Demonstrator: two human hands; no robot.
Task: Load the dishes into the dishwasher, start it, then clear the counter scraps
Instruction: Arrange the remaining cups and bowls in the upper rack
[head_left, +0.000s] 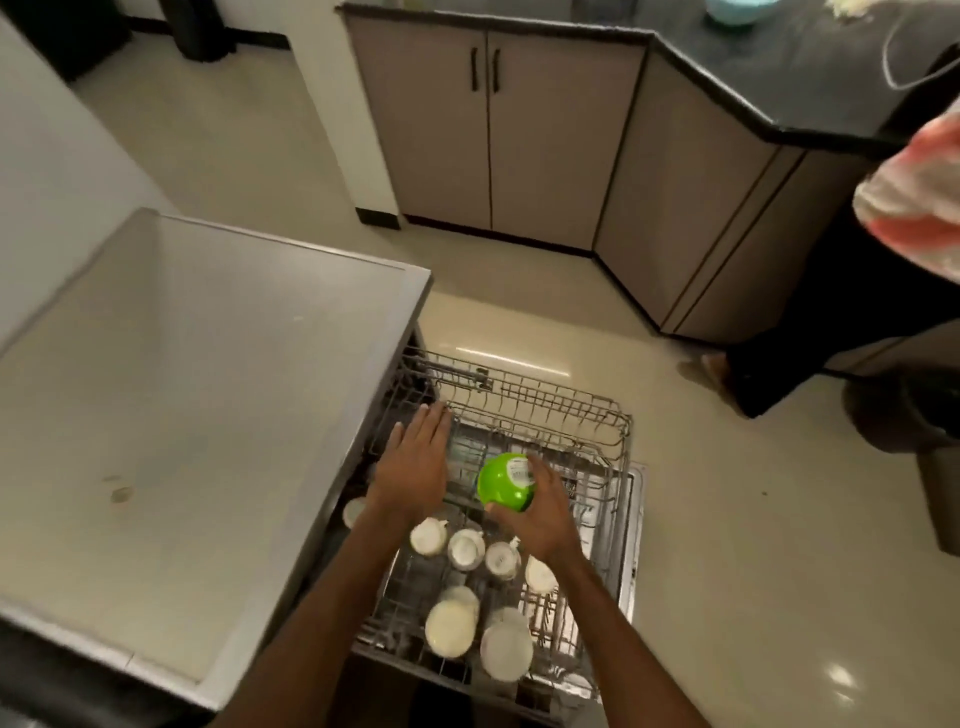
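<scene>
- The green bowl (501, 486) is in the middle of the frame, just above the pulled-out rack (571, 415) of the dishwasher.
- The right hand (540, 514) holds the bowl. Its fingers curl round the bowl's right side and its thumb is at the lower edge.
- The bowl is upside down. Its flat bottom, with a white sticker, faces up, and its open side faces down at the rack.
- The left hand (415, 467) is just to the left of the bowl. It is flat, with straight fingers close together, and it holds nothing. I cannot tell if it touches the rack's left edge.
- White cups (465, 548) sit just below the bowl in the frame, and pale plates (449, 626) sit lower down.
- The bare part of the rack is right under the bowl and above it in the frame, so I think the bowl only needs to go straight down, away from the cups.
- The dark counter (779, 78), with a blue bowl (737, 10) and scraps (847, 10), is far off at the upper right.
</scene>
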